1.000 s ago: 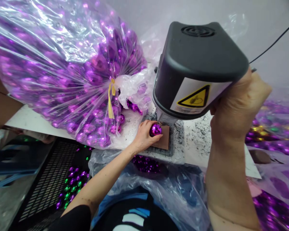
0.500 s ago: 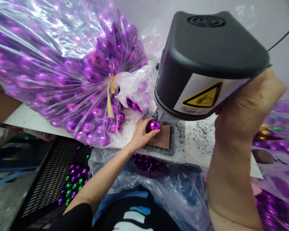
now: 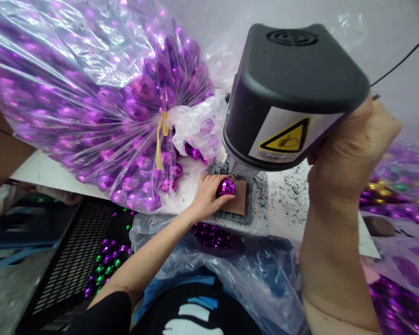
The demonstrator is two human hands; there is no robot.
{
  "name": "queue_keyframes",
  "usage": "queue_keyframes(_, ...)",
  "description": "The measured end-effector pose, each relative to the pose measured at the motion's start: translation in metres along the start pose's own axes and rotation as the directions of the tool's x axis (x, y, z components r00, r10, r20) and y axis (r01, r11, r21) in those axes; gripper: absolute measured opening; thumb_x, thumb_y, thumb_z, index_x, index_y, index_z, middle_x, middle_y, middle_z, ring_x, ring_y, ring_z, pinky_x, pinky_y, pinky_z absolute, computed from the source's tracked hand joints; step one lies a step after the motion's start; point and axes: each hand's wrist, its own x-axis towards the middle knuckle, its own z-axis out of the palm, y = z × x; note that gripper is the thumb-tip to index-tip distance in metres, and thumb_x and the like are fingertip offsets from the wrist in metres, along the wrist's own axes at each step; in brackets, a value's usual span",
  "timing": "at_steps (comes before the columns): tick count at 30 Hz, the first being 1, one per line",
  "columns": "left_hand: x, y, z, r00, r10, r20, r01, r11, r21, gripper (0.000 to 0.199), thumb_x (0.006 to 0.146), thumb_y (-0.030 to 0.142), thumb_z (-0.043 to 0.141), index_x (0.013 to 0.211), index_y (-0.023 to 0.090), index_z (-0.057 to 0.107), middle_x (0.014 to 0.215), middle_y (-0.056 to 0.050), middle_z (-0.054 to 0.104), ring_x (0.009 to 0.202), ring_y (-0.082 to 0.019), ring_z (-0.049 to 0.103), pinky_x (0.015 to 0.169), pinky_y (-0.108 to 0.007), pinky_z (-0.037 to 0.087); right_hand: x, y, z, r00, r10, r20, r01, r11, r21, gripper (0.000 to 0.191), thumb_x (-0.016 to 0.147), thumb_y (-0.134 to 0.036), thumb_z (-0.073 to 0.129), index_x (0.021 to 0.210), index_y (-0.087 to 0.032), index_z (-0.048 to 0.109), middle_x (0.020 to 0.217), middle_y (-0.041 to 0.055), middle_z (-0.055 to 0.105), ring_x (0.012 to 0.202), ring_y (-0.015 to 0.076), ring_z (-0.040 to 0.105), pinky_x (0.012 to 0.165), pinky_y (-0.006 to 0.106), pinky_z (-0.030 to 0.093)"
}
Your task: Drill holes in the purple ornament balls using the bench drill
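Observation:
Between thumb and fingers, my left hand (image 3: 209,195) holds a shiny purple ball (image 3: 227,186) over a brown pad (image 3: 238,200) on a dark base plate (image 3: 248,217). The nozzle end of a black machine (image 3: 300,74) comes down right beside the ball. A yellow warning label (image 3: 286,137) is on the machine's side. My right hand (image 3: 359,135) is wrapped round the far right part of the machine, its fingertips mostly hidden behind it.
A large clear bag of purple balls (image 3: 91,121), tied with yellow ribbon, fills the left. A black crate (image 3: 66,260) with purple and green balls stands lower left. Dark flakes litter the white table (image 3: 288,200). More bagged balls lie at right.
The machine's head and my right hand have shifted slightly left. My left hand and the ball sit a little lower and further right, the ball's dark side turned less into view.

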Motion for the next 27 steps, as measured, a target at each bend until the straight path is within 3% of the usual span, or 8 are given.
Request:
queue_keyframes(5,-0.004,0.005,0.014,0.999,0.041,-0.020,-0.041,0.999,-0.028,0.047,0.089,0.039,0.074,0.129,0.022,0.055,0.123,-0.010,0.062,0.119,-0.028,0.056,0.111,-0.047,0.041,0.001,0.000,-0.001,1.000,0.011,-0.007,-0.011,1.000,0.027,0.058,0.089,-0.062,0.056,0.059,-0.014,0.043,0.054,-0.0030,0.044,0.044,0.0020,0.045,0.041,0.016,0.032)
queue_keyframes(10,-0.004,0.013,0.018,1.000,-0.019,0.011,0.019,1.000,-0.004,0.046,0.090,0.037,0.072,0.129,0.022,0.052,0.120,-0.008,0.064,0.117,-0.027,0.058,0.117,-0.052,0.033,0.001,0.001,-0.001,1.000,0.012,0.001,-0.012,0.999,0.035,0.058,0.088,-0.062,0.058,0.059,-0.014,0.043,0.059,-0.0004,0.049,0.046,0.0032,0.046,0.040,0.018,0.033)
queue_keyframes(13,-0.003,0.016,0.022,0.997,-0.067,-0.041,0.067,0.998,0.011,0.052,0.084,0.044,0.079,0.124,0.021,0.054,0.115,-0.007,0.065,0.114,-0.027,0.060,0.119,-0.054,0.031,0.001,0.002,-0.001,1.000,0.016,-0.004,-0.016,1.000,0.027,0.059,0.087,-0.064,0.059,0.060,-0.014,0.042,0.057,-0.0015,0.046,0.046,0.0032,0.046,0.040,0.017,0.033)
queue_keyframes(19,-0.004,0.015,0.033,0.986,-0.098,-0.137,0.110,0.990,0.088,0.047,0.082,0.034,0.082,0.118,0.020,0.055,0.113,-0.007,0.067,0.113,-0.026,0.061,0.123,-0.056,0.023,0.002,0.003,-0.006,0.997,0.049,0.051,-0.051,0.998,0.026,0.045,0.091,-0.051,0.058,0.069,-0.013,0.050,0.061,-0.0029,0.046,0.046,0.0009,0.041,0.041,0.016,0.030)
queue_keyframes(22,-0.004,0.016,0.033,0.988,-0.094,-0.121,0.106,0.989,0.103,0.044,0.082,0.033,0.080,0.115,0.022,0.055,0.112,-0.006,0.067,0.113,-0.026,0.060,0.123,-0.055,0.024,-0.011,-0.004,-0.015,0.998,0.001,0.055,0.001,0.999,-0.041,0.041,0.092,-0.047,0.058,0.070,-0.014,0.051,0.058,-0.0039,0.042,0.048,0.0018,0.040,0.044,0.018,0.031)
queue_keyframes(27,-0.004,0.019,0.029,0.989,-0.091,-0.119,0.103,0.990,0.097,0.040,0.083,0.032,0.079,0.113,0.023,0.055,0.110,-0.005,0.066,0.112,-0.026,0.058,0.122,-0.054,0.026,-0.064,-0.010,-0.033,0.993,-0.118,0.024,0.120,0.948,-0.295,0.029,0.093,-0.040,0.058,0.075,-0.017,0.058,0.059,-0.0033,0.049,0.052,0.0050,0.048,0.047,0.022,0.033)
